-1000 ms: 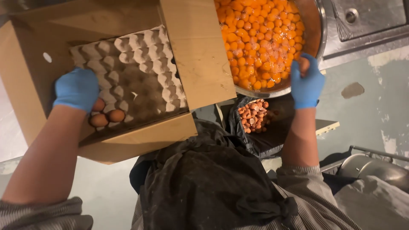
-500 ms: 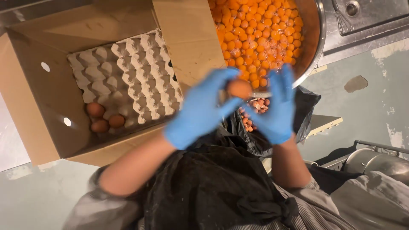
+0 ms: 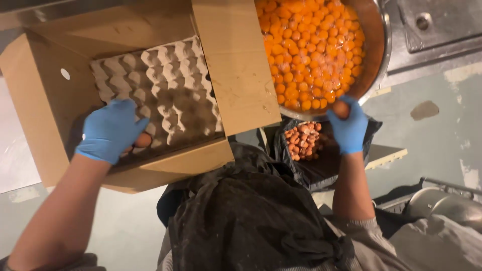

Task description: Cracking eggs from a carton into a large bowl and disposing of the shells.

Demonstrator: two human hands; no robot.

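— Where's the left blue-gloved hand (image 3: 111, 129)?
— In the brown cardboard box (image 3: 50, 100), grip closed on a brown egg (image 3: 142, 140) over the grey pulp tray (image 3: 160, 90).
— The right blue-gloved hand (image 3: 348, 128)?
— Holding a second brown egg (image 3: 341, 108) at the yolk-filled steel bowl's rim (image 3: 382, 55).

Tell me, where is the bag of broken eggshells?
In the head view, the black bag of eggshells sits low in the middle, just under the big metal bowl of yolks and beside the blue-gloved right hand.
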